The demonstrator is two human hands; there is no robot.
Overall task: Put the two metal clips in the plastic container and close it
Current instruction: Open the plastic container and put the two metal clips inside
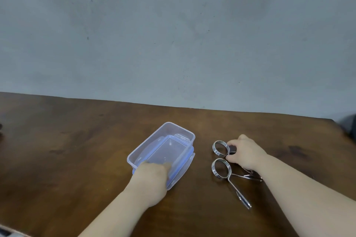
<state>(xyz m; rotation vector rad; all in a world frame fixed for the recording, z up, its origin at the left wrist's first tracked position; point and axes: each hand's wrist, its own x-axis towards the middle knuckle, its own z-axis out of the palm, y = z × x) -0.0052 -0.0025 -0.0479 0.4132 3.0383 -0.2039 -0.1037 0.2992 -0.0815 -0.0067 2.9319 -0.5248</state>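
Observation:
A clear plastic container [174,130] stands open on the brown table, and its blue-edged lid [185,169] lies underneath it. My left hand [152,179] grips the container's near rim, with fingers reaching inside. Two metal spring clips lie to the right. The far clip [220,148] has a coiled ring, and my right hand [246,152] closes over its handles. The near clip [221,169] lies just in front, its two long handles pointing toward me and to the right, partly under my right wrist.
The wooden table [77,150] runs back to a grey wall. A dark object shows at the far right edge [348,125]. Something pale lies at the bottom left corner [7,232].

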